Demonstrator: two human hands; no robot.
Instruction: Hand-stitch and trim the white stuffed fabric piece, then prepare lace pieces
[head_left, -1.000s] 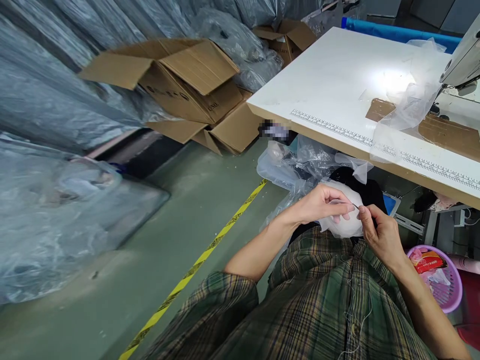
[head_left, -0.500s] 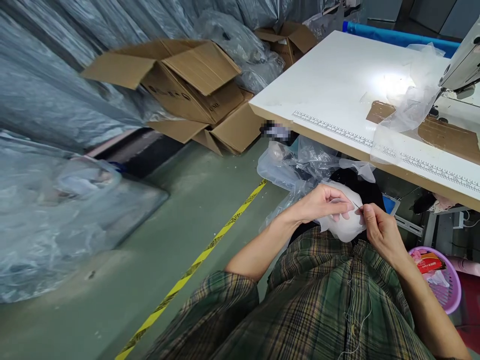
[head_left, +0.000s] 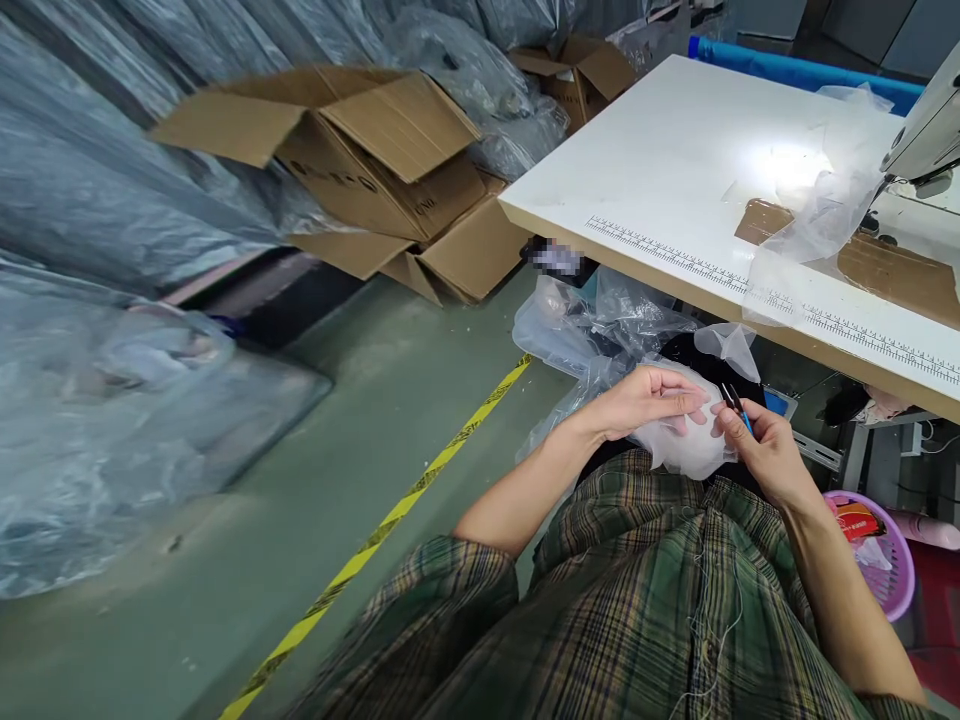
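Over my lap, my left hand point(head_left: 661, 396) pinches a thin, sheer white piece of fabric point(head_left: 686, 455), thumb and fingers closed on its upper part. The fabric is bunched, and the fingers show partly through it. My right hand point(head_left: 771, 452), just to the right, is closed around small thread snips point(head_left: 734, 402) with a blue handle. Their two dark tips stand apart and point up and away from me. The right fingertips lie at the fabric's right edge; whether they also pinch it I cannot tell.
A white sewing table point(head_left: 645, 170) with a printed ruler edge stands ahead, carrying a sewing machine point(head_left: 930, 130) and sheer fabric. Cardboard boxes point(head_left: 375, 190) and plastic sheeting are at left. Yellow tape point(head_left: 390, 520) crosses the floor. A pink basket point(head_left: 904, 575) sits at right.
My right hand has turned, so the snips' two tips now point upward, with the blue handle showing. Its fingers have shifted slightly. My left hand keeps its pinch on the fabric.
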